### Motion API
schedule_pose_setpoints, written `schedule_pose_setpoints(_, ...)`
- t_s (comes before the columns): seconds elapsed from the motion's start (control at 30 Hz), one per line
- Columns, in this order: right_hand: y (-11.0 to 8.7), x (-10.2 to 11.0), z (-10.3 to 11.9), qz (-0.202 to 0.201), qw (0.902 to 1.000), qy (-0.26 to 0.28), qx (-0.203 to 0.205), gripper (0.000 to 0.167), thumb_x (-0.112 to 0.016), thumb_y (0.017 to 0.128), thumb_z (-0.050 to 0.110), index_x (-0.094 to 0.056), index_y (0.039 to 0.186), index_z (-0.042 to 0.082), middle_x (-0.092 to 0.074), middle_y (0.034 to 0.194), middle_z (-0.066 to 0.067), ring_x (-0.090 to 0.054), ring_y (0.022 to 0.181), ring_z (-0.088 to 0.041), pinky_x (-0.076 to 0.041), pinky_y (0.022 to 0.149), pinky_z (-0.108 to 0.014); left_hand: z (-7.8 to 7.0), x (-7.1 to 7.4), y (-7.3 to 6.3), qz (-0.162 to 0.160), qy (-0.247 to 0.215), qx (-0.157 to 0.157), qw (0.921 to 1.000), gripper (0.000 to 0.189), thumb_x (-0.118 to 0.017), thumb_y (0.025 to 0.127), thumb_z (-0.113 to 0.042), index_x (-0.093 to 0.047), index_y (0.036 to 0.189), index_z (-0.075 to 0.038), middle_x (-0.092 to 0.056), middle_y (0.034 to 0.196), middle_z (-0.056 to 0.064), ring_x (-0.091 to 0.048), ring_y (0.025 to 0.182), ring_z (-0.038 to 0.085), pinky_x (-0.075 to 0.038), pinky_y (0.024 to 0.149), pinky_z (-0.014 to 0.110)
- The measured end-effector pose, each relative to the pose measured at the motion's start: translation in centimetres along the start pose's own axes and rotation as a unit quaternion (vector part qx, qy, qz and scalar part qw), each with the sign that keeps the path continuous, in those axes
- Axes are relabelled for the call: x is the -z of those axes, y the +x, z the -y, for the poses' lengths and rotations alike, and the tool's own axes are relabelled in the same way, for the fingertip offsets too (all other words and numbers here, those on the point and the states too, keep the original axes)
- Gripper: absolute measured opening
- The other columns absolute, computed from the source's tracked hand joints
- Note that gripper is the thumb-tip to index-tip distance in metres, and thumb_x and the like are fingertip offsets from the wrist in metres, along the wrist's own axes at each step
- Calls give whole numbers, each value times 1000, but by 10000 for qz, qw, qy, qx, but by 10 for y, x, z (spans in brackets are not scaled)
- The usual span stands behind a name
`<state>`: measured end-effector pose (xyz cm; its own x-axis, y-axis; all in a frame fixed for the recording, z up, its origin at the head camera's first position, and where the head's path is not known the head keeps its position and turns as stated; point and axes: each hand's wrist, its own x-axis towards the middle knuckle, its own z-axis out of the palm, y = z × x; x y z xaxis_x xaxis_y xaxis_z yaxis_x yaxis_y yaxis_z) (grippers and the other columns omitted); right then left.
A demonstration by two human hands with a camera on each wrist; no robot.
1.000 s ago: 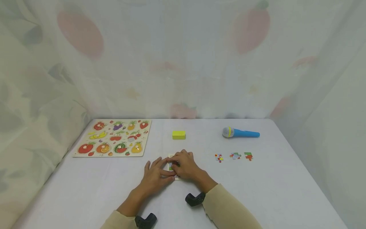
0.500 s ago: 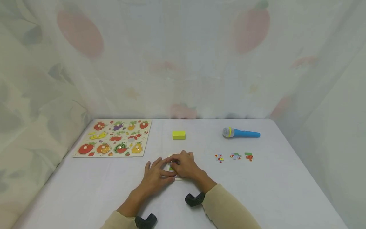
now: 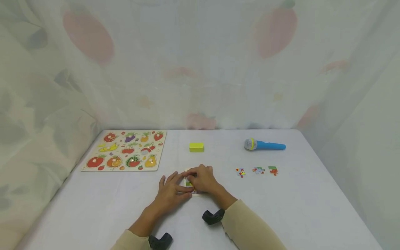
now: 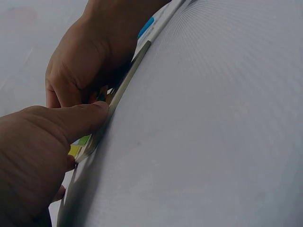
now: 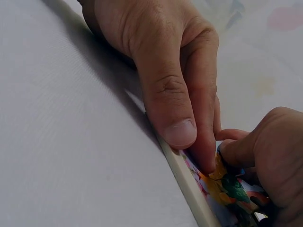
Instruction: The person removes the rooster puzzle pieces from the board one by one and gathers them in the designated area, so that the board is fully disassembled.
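A small jigsaw board with a pale rim (image 3: 200,195) lies on the white table, mostly covered by both hands in the head view. My left hand (image 3: 170,193) steadies it with fingers spread; its thumb presses on the rim (image 5: 184,182) and its index finger touches the picture, as the right wrist view shows. Bent over the board from the other side, my right hand (image 3: 203,180) pinches an orange and green puzzle piece (image 5: 220,175) against the picture. Its fingertips are partly hidden. Three loose puzzle pieces lie to the right: one (image 3: 241,172), another (image 3: 258,170) and a third (image 3: 273,170).
A wooden fruit peg puzzle (image 3: 158,155) stands flat at the back left. Behind the hands is a yellow block (image 3: 196,147), and a blue toy microphone (image 3: 268,145) lies at the back right. Printed curtains enclose the table's back and sides.
Both hands stay at the board. The right thumb and fingers shift very slightly over the picture, and the whole head view drifts a little.
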<state>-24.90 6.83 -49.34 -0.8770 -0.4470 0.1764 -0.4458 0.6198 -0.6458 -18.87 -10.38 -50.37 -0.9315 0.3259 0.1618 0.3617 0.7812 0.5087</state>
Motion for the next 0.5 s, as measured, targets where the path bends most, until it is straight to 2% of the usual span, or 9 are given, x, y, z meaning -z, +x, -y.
schedule_pose_setpoints(0.33, 0, -4, 0, -256, 9996, -118, -43, 18, -65, 87, 14, -78, 97, 21, -71, 99, 11, -61, 101, -16, -33, 92, -52, 0, -1, 1, -22, 119, -33, 9999, 21, -78, 80, -36, -78, 100, -31, -48, 143, 2, -28, 138, 38, -2, 103, 70)
schedule_pose_setpoints(0.5, -1, -4, -2, -158, 9998, -146, 26, 17, -65, 88, 16, -78, 99, 22, -71, 101, 11, -59, 99, -16, -33, 90, -50, 0, -1, 1, -24, 108, -27, 9999, 20, -78, 80, -36, -78, 100, -31, -48, 143, 3, -28, 138, 37, -2, 103, 70)
